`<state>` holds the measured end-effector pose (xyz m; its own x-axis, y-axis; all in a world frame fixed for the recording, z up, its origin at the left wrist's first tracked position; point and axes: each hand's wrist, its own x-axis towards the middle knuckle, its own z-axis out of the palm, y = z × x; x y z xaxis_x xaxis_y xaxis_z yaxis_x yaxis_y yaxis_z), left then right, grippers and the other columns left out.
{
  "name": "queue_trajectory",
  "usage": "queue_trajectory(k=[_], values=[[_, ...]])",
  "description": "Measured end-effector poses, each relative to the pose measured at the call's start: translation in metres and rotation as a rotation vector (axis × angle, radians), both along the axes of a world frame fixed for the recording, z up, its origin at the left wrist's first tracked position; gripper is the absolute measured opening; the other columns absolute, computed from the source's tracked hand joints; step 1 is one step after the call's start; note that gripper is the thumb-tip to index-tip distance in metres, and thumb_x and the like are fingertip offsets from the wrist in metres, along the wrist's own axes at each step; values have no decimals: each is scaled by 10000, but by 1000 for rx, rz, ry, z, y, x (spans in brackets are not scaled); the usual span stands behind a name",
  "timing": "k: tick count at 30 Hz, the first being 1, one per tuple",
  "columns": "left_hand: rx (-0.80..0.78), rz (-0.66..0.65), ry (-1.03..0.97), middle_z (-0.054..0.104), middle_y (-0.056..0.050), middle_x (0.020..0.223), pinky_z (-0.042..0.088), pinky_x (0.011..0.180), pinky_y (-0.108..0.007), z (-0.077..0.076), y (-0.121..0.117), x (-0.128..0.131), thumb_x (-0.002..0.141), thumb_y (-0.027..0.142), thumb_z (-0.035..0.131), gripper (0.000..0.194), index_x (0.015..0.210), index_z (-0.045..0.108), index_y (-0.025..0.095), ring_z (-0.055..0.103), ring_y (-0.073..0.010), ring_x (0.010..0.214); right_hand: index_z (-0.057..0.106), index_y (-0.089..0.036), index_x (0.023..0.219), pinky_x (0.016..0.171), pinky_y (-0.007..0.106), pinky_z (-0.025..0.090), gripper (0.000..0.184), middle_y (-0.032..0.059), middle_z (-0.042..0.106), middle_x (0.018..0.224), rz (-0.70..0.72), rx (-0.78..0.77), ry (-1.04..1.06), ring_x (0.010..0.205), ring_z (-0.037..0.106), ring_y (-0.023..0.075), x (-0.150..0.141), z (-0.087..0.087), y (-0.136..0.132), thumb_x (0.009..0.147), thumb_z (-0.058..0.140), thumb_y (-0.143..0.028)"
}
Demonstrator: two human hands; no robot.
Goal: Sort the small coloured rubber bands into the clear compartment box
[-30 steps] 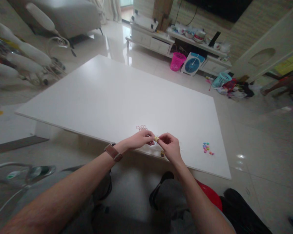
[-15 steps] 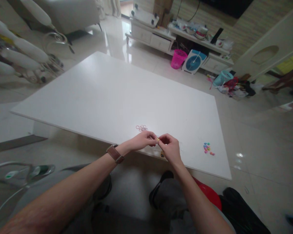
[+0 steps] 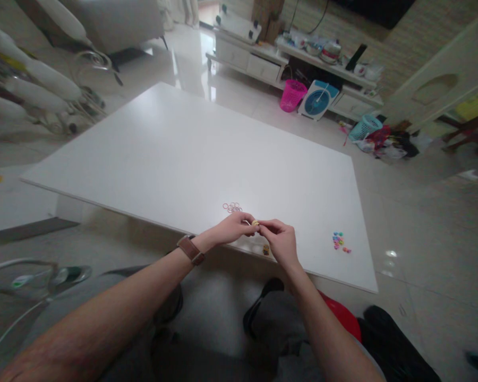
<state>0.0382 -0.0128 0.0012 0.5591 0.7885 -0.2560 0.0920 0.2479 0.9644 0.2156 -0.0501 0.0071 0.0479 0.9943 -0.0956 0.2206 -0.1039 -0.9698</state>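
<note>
My left hand (image 3: pixel 237 226) and my right hand (image 3: pixel 281 237) meet at the table's near edge, fingertips pinched together. Between them is a small yellow piece (image 3: pixel 255 223), too small to name, gripped from both sides. A thin pale line shows by the left fingers; I cannot tell what it is. Just beyond the left hand lies a loose cluster of thin reddish rings (image 3: pixel 232 207). Below the right hand, a small yellow and dark figure (image 3: pixel 266 249) stands at the table edge. Several small colourful pieces (image 3: pixel 338 241) are grouped to the right.
The white table (image 3: pixel 207 154) spreads out ahead of me. Past it stand a low white cabinet (image 3: pixel 263 70), a pink basket (image 3: pixel 292 95), a blue and white fan (image 3: pixel 317 101) and a turquoise basket (image 3: pixel 365 127). A red seat edge (image 3: pixel 344 317) shows at lower right.
The right hand has turned and shifted slightly right, its fingers now straighter on the yellow piece. More of the small figure below it shows. The left hand stays nearly in place.
</note>
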Motion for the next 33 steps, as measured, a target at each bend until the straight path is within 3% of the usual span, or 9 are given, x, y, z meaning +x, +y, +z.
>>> queue_trajectory(k=[7, 17, 26, 33], values=[[-33, 28, -48, 669, -39, 742, 506, 753, -306, 10, 2, -1, 787, 477, 707, 335, 812, 664, 146, 640, -166, 751, 765, -180, 953, 764, 341, 581, 313, 83, 773, 943, 22, -38, 57, 827, 716, 214, 1, -1, 6, 735, 793, -402], [-8, -17, 16, 666, -28, 726, 470, 711, -281, 9, -2, -3, 789, 335, 665, 189, 779, 663, 147, 621, -153, 724, 745, -181, 857, 678, 293, 529, 209, 61, 744, 847, 73, 0, -43, 752, 679, 188, 0, 3, -2, 769, 755, -370], [7, 75, -27, 692, -23, 686, 492, 689, -261, -1, 2, 0, 749, 214, 725, 101, 768, 671, 132, 637, -129, 682, 684, -181, 805, 636, 265, 466, 162, 20, 679, 744, 74, 52, -96, 679, 597, 155, 0, -4, 2, 787, 733, -335], [-19, 194, -78, 740, -43, 684, 564, 694, -273, -12, -1, 4, 703, 190, 820, 200, 799, 653, 141, 718, -159, 695, 649, -179, 775, 614, 259, 457, 204, 7, 654, 721, 33, 45, -106, 657, 588, 149, -1, -4, 0, 776, 745, -359]])
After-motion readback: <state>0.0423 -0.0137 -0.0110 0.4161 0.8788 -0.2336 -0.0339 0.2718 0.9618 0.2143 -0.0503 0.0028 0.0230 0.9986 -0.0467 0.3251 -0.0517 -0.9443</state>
